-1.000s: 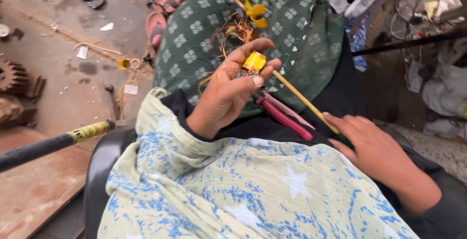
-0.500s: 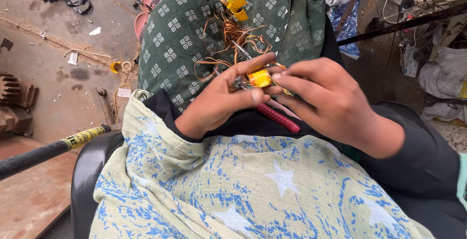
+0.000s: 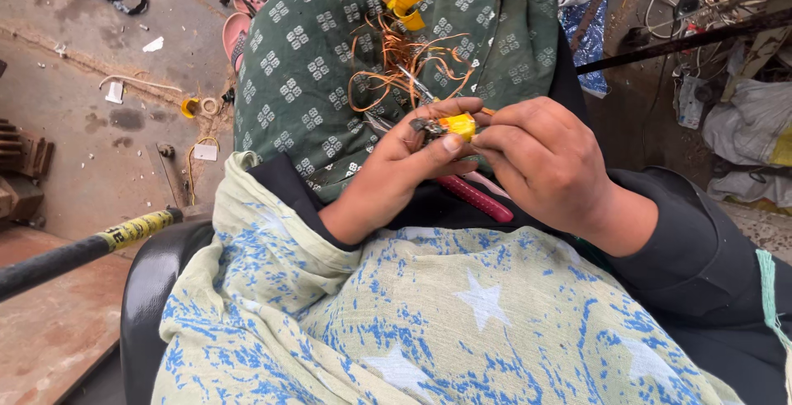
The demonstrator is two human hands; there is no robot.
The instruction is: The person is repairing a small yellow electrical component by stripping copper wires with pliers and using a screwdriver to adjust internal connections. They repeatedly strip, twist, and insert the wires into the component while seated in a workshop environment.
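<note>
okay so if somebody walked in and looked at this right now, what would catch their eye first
Probably the two hands meeting mid-frame: the left hand and right hand pinch a small yellow piece. Just above it, a tangle of copper wire sprawls over the green patterned cloth; a red-handled tool lies beneath the hands.

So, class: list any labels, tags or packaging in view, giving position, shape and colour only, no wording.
Yellow printed band: wrapped round the black rod, lower left.
Small white paper tags: rectangular, lying on the dirty floor, left.
Yellow tape piece: pinched between both hands, centre.
No screens or signs.
</note>
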